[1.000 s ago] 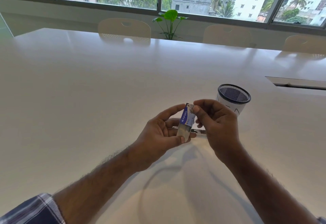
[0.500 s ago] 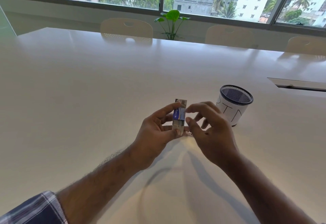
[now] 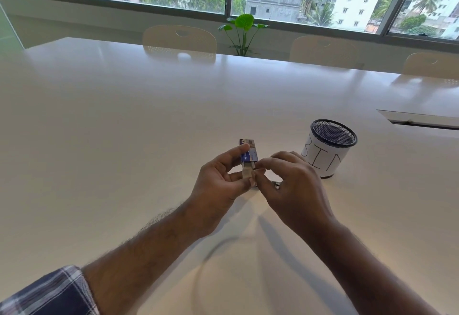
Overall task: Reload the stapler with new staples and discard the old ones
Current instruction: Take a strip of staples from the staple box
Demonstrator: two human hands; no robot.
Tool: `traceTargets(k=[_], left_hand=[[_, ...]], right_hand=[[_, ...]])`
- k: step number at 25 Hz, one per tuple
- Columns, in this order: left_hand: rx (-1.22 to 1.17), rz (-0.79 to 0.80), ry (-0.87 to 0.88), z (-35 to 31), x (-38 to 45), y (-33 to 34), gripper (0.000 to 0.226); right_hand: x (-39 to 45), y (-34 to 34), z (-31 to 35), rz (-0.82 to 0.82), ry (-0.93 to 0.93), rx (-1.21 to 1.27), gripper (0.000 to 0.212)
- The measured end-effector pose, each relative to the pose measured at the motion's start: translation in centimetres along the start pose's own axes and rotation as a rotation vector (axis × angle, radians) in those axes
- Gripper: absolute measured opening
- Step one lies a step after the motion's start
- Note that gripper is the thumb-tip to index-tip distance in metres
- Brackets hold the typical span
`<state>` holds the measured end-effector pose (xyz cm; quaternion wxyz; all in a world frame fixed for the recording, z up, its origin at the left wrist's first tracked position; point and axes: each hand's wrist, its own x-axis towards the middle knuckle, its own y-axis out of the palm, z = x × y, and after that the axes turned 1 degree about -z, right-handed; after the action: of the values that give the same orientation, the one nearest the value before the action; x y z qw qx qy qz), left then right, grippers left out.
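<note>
My left hand (image 3: 218,185) holds a small blue and white staple box (image 3: 249,153) upright between thumb and fingers, just above the white table (image 3: 124,141). The box's inner tray with silvery staples (image 3: 247,174) sticks out below the sleeve. My right hand (image 3: 290,185) is beside it, thumb and forefinger pinched at the tray's edge. A bit of metal, likely the stapler (image 3: 276,185), shows on the table under my right hand; most of it is hidden.
A black mesh cup wrapped in white paper marked "BIN" (image 3: 327,150) stands just right of my hands. A cable slot (image 3: 422,122) lies in the table at far right. Cream chairs (image 3: 178,39) and a green plant (image 3: 242,34) are beyond the far edge.
Both hands with the staple box have lowered towards the table. My right hand moved from the top of the box down to its lower end, where the tray now shows.
</note>
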<state>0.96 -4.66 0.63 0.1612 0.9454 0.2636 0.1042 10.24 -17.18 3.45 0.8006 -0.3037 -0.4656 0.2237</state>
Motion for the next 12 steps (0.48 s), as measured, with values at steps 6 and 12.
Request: traceTargets(k=[6,12], left_hand=[[0.083,0.006,0.010,0.16,-0.45,0.72,0.055],[0.112,-0.003,-0.037,0.03,-0.65,0.78,0.054]], right_hand=[[-0.16,0.50,-0.04,-0.007,0.181,0.111,0.004],[0.03,0.93,-0.80,0.017,0.418,0.387,0.013]])
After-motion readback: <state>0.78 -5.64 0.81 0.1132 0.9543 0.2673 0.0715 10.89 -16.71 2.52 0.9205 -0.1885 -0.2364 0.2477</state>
